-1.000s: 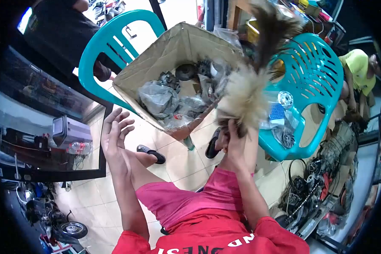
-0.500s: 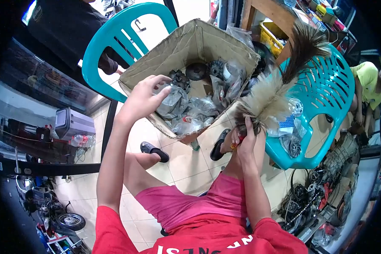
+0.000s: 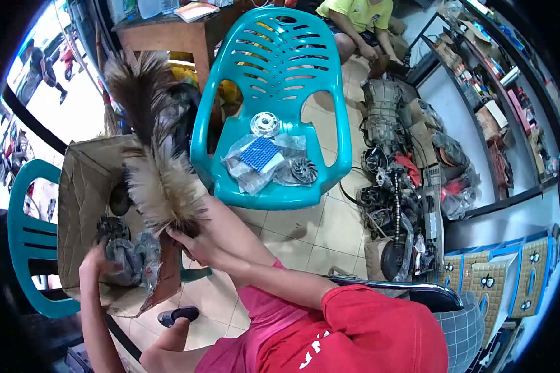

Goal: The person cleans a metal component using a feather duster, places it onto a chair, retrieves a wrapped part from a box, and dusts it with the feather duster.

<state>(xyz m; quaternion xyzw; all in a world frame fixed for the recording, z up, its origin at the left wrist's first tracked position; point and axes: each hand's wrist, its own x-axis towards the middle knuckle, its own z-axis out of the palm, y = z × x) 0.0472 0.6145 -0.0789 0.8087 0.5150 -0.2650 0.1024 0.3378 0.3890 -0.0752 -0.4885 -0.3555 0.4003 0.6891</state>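
My right hand (image 3: 193,244) is closed around the handle end of a feather duster (image 3: 162,186). Its pale and dark brown feathers point up and away from me, beside the cardboard box (image 3: 81,186). My left hand (image 3: 94,264) reaches over the near side of this box, thumb and fingers apart, next to a clear plastic bag (image 3: 126,258). Whether the fingertips touch the bag is hard to make out. Dark metal parts (image 3: 113,227) and a round dark disc (image 3: 121,199) lie deeper in the box.
A teal plastic chair (image 3: 267,198) ahead holds a silver round part (image 3: 265,124), a blue textured piece (image 3: 259,154) and a bagged finned wheel (image 3: 303,170). Engine parts (image 3: 386,112) line the floor at right. Someone in a yellow shirt (image 3: 358,15) sits beyond.
My view has swung right, bringing the chair with parts to the middle. My left hand has gone from above the box's edge down into it. The duster stays in my right hand.
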